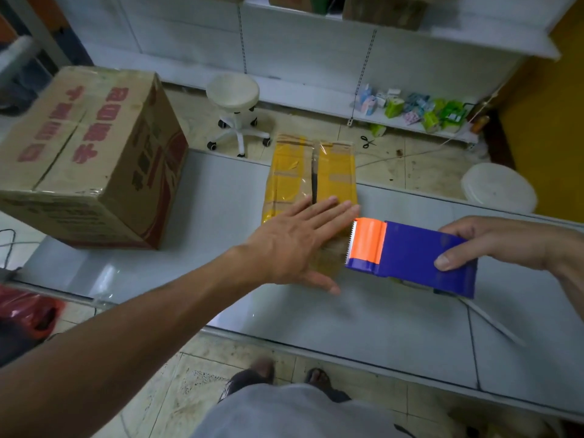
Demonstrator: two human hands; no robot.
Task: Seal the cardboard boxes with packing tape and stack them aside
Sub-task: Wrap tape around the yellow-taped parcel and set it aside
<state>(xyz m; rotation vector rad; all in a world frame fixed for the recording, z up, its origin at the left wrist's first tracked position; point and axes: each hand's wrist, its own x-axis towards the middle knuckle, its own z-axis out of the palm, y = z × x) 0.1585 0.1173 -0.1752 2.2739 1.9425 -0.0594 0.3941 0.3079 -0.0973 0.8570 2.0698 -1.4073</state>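
1. Left grip (294,245), fingers (325,206) flat, presses the yellow-taped box (316,175) by the desk's (205,216) far edge; pushing could slide it off.
2. Right grip (505,245) clamps the tape dispenser (410,254); its blade (351,245), beside those fingers, could nick them.

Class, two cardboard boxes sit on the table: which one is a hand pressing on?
The small yellow-taped box, under the flat left hand; the big red-printed box stands untouched.
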